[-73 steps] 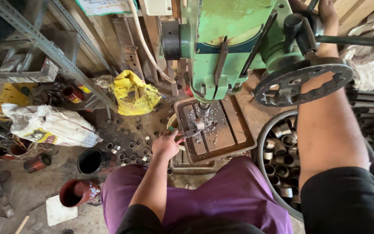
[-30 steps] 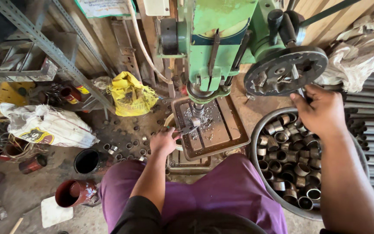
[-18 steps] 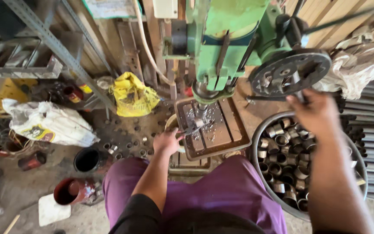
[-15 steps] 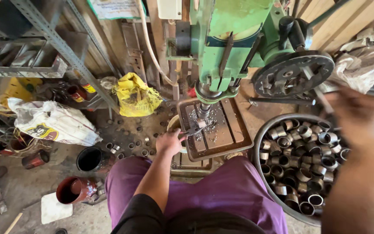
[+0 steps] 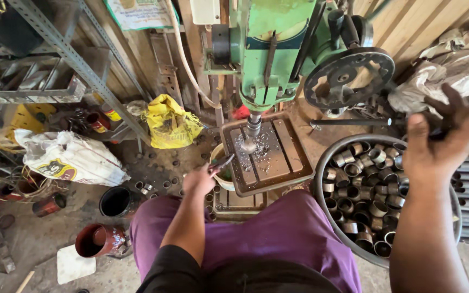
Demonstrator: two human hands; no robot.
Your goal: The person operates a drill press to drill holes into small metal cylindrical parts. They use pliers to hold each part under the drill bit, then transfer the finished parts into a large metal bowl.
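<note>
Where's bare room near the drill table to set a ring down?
Drill table: its right slats are bare, while chips crowd the spot under the bit. The basin is packed with rings. Left hand blocks the table's left edge. Right hand hovers open over the basin.

Drill press [image 5: 278,49]: green painted metal, semi-gloss, its slotted table [image 5: 267,154] dull steel strewn with bright shavings. Lower right, a grey metal basin [image 5: 321,179] holds short, tarnished metal pipe sleeves [image 5: 373,190]. Upper right wall [image 5: 419,21]: bare matt wood.
</note>
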